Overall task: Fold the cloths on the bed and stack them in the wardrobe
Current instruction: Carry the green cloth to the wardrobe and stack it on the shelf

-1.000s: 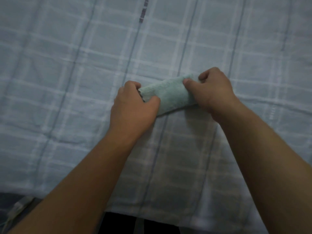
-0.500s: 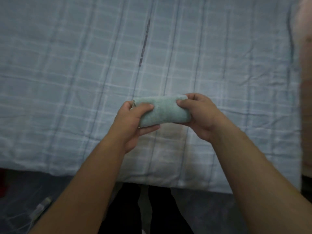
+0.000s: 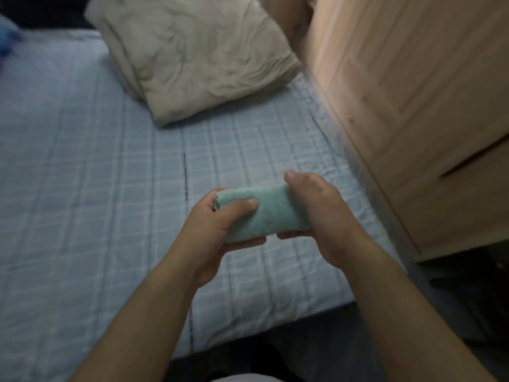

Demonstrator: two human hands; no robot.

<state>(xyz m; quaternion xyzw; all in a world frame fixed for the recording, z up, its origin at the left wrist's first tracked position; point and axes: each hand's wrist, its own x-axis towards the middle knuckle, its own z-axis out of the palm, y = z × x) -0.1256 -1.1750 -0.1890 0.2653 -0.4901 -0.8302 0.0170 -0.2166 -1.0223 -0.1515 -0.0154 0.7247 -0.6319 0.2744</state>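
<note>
A small pale green cloth (image 3: 265, 213), folded into a thick roll, is held in the air above the blue checked bed (image 3: 96, 202). My left hand (image 3: 212, 232) grips its left end, thumb on top and fingers underneath. My right hand (image 3: 322, 216) grips its right end in the same way. The light wooden wardrobe (image 3: 413, 106) stands to the right of the bed, its doors looking closed.
A crumpled beige pillow (image 3: 192, 56) lies at the head of the bed beside the wardrobe. Something blue (image 3: 8, 37) shows at the far left edge. Dark floor (image 3: 454, 312) lies below the bed's near edge and at the wardrobe's foot.
The rolled cloth has been lifted off the bed in both hands. My view has swung up and to the right, bringing the pillow and the wardrobe into sight.
</note>
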